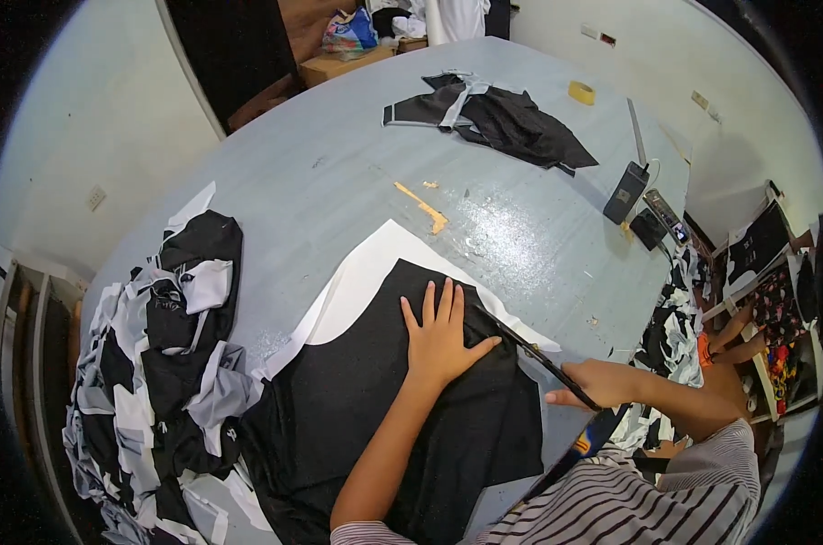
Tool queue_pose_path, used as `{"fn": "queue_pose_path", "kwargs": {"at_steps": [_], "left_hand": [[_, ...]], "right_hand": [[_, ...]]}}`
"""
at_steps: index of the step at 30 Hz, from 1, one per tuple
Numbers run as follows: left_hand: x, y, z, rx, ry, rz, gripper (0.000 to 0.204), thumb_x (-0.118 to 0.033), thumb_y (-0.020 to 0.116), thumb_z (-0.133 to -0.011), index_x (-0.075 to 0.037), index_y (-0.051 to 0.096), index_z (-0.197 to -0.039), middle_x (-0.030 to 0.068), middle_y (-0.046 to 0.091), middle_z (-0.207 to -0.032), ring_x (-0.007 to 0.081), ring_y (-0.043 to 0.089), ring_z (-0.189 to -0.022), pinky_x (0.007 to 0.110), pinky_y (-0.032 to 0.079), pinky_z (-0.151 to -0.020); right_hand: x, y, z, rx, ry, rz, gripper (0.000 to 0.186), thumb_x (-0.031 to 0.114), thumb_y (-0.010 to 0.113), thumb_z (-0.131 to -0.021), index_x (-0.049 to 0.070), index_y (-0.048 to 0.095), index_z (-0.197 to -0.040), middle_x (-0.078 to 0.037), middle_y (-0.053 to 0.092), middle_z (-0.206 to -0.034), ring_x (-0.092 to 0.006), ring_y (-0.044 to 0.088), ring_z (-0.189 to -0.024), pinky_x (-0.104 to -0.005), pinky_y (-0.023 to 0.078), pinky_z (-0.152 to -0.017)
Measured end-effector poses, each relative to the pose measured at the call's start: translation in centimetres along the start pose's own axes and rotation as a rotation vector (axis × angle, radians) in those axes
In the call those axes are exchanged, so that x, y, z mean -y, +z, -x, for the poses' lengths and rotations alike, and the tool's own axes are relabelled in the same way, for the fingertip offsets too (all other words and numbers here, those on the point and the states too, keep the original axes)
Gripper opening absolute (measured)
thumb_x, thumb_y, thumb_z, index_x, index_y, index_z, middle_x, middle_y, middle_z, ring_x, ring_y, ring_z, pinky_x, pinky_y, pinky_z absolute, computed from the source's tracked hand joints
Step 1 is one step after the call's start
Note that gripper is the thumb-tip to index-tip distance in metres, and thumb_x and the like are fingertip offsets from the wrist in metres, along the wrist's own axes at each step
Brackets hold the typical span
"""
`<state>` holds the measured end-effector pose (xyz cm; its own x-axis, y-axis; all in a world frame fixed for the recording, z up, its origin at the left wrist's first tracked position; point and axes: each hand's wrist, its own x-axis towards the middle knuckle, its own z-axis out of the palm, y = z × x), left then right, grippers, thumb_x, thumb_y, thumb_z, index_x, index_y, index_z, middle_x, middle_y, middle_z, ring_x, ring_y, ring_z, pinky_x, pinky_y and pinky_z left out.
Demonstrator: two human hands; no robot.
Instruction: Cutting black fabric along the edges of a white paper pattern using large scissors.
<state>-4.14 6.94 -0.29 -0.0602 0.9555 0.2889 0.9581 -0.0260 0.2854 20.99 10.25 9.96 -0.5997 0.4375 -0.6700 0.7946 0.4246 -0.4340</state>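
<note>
The left hand (440,341) presses flat, fingers spread, on black fabric (375,409) overlapping a white sheet (361,277). The right hand (602,382) grips scissors (540,356) at the black fabric's upper right edge. Left on the grey table (284,191) lies a cloth heap (171,368); toward the far side, a tape roll (589,96) and a black-and-grey garment (520,125).

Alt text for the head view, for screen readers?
Left hand rests flat on black cloth over a white sheet; right hand holds scissors near the cloth's edge. A fabric pile lies left on the gray table.
</note>
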Motion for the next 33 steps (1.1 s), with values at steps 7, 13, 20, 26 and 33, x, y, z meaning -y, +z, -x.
{"fn": "queue_pose_path", "kwargs": {"at_steps": [7,13,20,26,33], "left_hand": [[0.0,0.3,0.0,-0.059,0.014,0.021,0.099,-0.072,0.054,-0.072,0.002,0.04,-0.137,0.0129,0.035,-0.146,0.0321,0.024,-0.138,0.066,0.005,-0.107],[0.1,0.3,0.0,-0.072,0.014,0.027,0.099,-0.072,0.054,-0.072,0.003,0.041,-0.136,0.0131,0.036,-0.145,0.0323,0.024,-0.138,0.066,0.005,-0.107],[0.5,0.2,0.0,-0.039,0.008,0.006,0.103,-0.076,0.053,-0.07,0.001,0.039,-0.137,0.0142,0.033,-0.147,0.033,0.022,-0.139,0.066,0.004,-0.107],[0.7,0.1,-0.1,-0.043,0.006,0.001,0.104,-0.076,0.054,-0.069,0.001,0.04,-0.137,0.0141,0.033,-0.147,0.0327,0.022,-0.139,0.066,0.005,-0.106],[0.6,0.1,-0.1,-0.038,-0.002,0.001,0.104,-0.076,0.053,-0.069,0.002,0.04,-0.137,0.0137,0.033,-0.147,0.0325,0.022,-0.139,0.066,0.005,-0.106]], "right_hand": [[0.0,0.7,-0.1,-0.108,-0.016,0.006,0.063,0.061,0.048,-0.089,-0.001,0.051,-0.079,-0.012,0.054,-0.054,-0.0267,0.06,-0.053,-0.0348,0.046,-0.05],[-0.2,0.7,-0.1,-0.108,-0.011,-0.022,0.062,0.06,0.05,-0.088,-0.001,0.052,-0.081,-0.011,0.054,-0.053,-0.0254,0.059,-0.051,-0.0341,0.046,-0.049],[-0.6,0.3,0.0,-0.137,-0.024,-0.004,0.071,0.064,0.052,-0.085,-0.007,0.056,-0.083,-0.027,0.057,-0.066,-0.0408,0.061,-0.064,-0.043,0.046,-0.059],[-0.8,0.4,0.0,-0.164,-0.049,0.011,0.069,0.062,0.053,-0.085,-0.007,0.056,-0.083,-0.026,0.057,-0.064,-0.0409,0.06,-0.062,-0.0431,0.046,-0.057],[-0.9,0.7,0.0,-0.171,-0.06,0.001,0.068,0.062,0.052,-0.086,-0.006,0.055,-0.082,-0.025,0.056,-0.062,-0.0401,0.06,-0.061,-0.0429,0.046,-0.057]]}}
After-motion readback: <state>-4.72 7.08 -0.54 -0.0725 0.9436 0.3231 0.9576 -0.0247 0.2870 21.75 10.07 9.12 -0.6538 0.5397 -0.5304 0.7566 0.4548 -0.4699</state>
